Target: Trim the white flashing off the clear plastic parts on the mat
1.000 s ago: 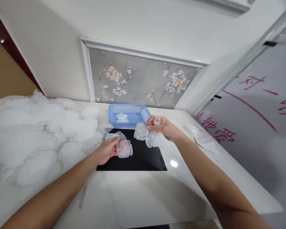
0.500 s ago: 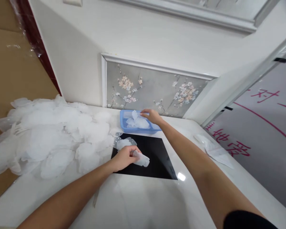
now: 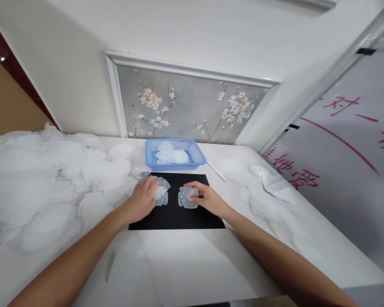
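Observation:
My right hand [image 3: 209, 198] pinches a clear, squarish translucent plastic piece [image 3: 186, 199] with notched edges, low over the black mat [image 3: 176, 219]. My left hand [image 3: 141, 198], slightly blurred, has its fingers curled on translucent plastic pieces [image 3: 161, 197] at the mat's left side. Its fingertips are partly hidden. Behind the mat stands a blue plastic basket [image 3: 150, 163] with several whitish translucent pieces [image 3: 176, 155] inside. A big heap of similar pieces [image 3: 96, 168] covers the table to the left of my left hand.
A thin white stick [image 3: 216, 170] lies right of the basket. Further right is a clear plastic bag [image 3: 275, 185] on the white table [image 3: 185, 260]. A wall with a framed flower panel [image 3: 185, 106] rises behind, and a whiteboard [image 3: 339, 170] with red writing stands at right.
My right hand has come back from the basket to the mat and now holds a clear piece. My left hand has moved left to the pieces there. The view has shifted.

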### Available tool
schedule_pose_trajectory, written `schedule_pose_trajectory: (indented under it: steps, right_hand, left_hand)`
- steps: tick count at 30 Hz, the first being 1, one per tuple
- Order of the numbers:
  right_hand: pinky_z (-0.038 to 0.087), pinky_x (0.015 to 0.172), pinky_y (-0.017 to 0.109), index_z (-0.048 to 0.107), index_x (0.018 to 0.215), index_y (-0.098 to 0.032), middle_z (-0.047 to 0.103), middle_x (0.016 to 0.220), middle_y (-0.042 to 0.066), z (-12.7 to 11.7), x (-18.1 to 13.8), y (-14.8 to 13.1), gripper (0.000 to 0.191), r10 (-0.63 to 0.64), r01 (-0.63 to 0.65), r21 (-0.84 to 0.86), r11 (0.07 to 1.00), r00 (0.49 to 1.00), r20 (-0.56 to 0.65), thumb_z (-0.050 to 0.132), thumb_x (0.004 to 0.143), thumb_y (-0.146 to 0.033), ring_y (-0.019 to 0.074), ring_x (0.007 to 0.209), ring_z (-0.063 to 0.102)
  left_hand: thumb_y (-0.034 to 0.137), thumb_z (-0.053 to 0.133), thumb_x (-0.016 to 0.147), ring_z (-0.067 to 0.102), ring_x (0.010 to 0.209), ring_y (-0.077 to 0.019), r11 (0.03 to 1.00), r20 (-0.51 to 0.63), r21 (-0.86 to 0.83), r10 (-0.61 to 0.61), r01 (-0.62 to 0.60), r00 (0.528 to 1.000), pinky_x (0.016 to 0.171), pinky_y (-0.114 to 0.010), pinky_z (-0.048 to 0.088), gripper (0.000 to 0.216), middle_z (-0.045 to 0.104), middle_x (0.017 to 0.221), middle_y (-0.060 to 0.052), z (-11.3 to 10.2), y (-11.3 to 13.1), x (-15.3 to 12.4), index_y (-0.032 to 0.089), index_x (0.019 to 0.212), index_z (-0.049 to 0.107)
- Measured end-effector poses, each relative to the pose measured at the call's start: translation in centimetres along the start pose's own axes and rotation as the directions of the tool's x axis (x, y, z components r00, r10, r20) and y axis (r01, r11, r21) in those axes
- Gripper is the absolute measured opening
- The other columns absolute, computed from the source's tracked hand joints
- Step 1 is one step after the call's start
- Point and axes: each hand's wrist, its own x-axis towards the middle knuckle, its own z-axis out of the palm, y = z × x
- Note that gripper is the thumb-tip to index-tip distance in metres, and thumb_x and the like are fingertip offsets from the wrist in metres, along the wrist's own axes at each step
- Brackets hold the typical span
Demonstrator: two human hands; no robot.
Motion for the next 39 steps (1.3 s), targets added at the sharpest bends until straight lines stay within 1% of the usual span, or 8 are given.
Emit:
schedule_pose_trajectory:
  steps: [3,10,16,19,23,27,32,39]
  right_hand:
    - [0.049,0.078,0.033,0.052,0.127,-0.023,0.066,0.097,0.002,-1.6,0.4,0.4,0.057,-0.059,0.059,-0.034,0.998,0.998,0.026,0.07,0.073,-0.031,0.0176,0.083,0.062]
    - [0.046,0.068,0.03,0.054,0.125,-0.023,0.069,0.099,0.003,-2.2,0.0,0.6,0.043,-0.14,0.137,-0.183,0.973,0.99,0.002,0.057,0.083,-0.031,0.0157,0.074,0.057]
    - [0.043,0.051,0.026,0.058,0.11,-0.024,0.065,0.09,0.002,-2.0,0.6,1.2,0.032,-0.112,0.106,-0.064,0.992,0.989,-0.098,0.054,0.086,-0.045,0.0111,0.056,0.051]
    - [0.045,0.049,0.026,0.055,0.108,-0.023,0.064,0.084,0.0,-2.0,0.9,1.5,0.031,-0.104,0.097,-0.057,0.994,0.986,-0.13,0.055,0.086,-0.045,0.0096,0.052,0.05]
    - [0.046,0.05,0.025,0.054,0.106,-0.023,0.064,0.08,-0.001,-2.2,1.0,1.8,0.031,-0.114,0.11,-0.044,0.993,0.985,-0.129,0.055,0.086,-0.046,0.009,0.05,0.051]
    - [0.045,0.05,0.026,0.055,0.102,-0.022,0.062,0.077,-0.002,-2.2,0.9,1.6,0.028,-0.11,0.105,-0.041,0.994,0.983,-0.147,0.056,0.085,-0.045,0.0086,0.047,0.051]
    - [0.045,0.049,0.027,0.056,0.101,-0.022,0.063,0.079,-0.001,-2.0,0.8,1.3,0.026,-0.106,0.1,-0.044,0.994,0.979,-0.173,0.055,0.085,-0.043,0.0089,0.047,0.051]
    - [0.043,0.047,0.025,0.058,0.099,-0.022,0.061,0.076,-0.002,-1.8,0.7,1.6,0.022,-0.134,0.126,-0.054,0.991,0.969,-0.207,0.053,0.087,-0.039,0.0087,0.046,0.05]
  left_hand:
    - [0.026,0.062,0.08,0.047,0.122,-0.0386,0.973,-0.039,0.119,-0.194,0.197,0.98,0.102,-0.057,0.032,0.04,0.057,0.125,-0.014,-0.7,-1.3,0.8,0.021,0.12,0.057]
    - [0.022,0.066,0.07,0.058,0.087,-0.0248,0.969,-0.17,-0.048,-0.248,0.243,0.954,0.082,-0.037,0.046,0.034,0.058,0.097,-0.004,-1.7,-0.5,1.7,0.025,0.104,0.067]
    - [0.035,0.066,0.076,0.06,0.079,-0.0186,0.755,-0.006,-0.597,-0.342,0.271,0.94,0.07,-0.029,0.048,0.037,0.064,0.089,-0.002,-0.2,1.9,1.5,0.024,0.111,0.066]
    - [0.031,0.068,0.075,0.061,0.075,-0.0176,0.744,-0.002,-0.619,-0.322,0.252,0.947,0.07,-0.029,0.049,0.047,0.069,0.086,0.0,1.0,3.2,1.2,0.027,0.122,0.06]
    - [0.033,0.07,0.073,0.049,0.046,-0.0122,0.812,0.041,-0.478,-0.361,0.335,0.932,0.049,-0.025,0.041,0.017,0.062,0.057,0.003,1.9,3.4,1.1,0.024,0.087,0.071]
    - [0.046,0.068,0.076,0.055,0.037,-0.0122,0.558,0.293,-0.656,-0.433,0.508,0.853,0.035,-0.02,0.036,0.028,0.06,0.052,0.004,2.0,2.8,1.3,0.02,0.085,0.061]
    - [0.038,0.068,0.081,0.074,0.074,-0.0176,0.324,0.395,-0.772,-0.429,0.547,0.812,0.064,-0.023,0.057,0.026,0.073,0.083,-0.004,1.8,2.8,1.7,0.018,0.092,0.057]
    - [0.013,0.061,0.081,0.073,0.081,-0.0172,0.271,0.43,-0.78,-0.421,0.564,0.798,0.083,-0.029,0.056,0.029,0.074,0.087,-0.005,1.4,3.0,1.6,0.016,0.11,0.057]
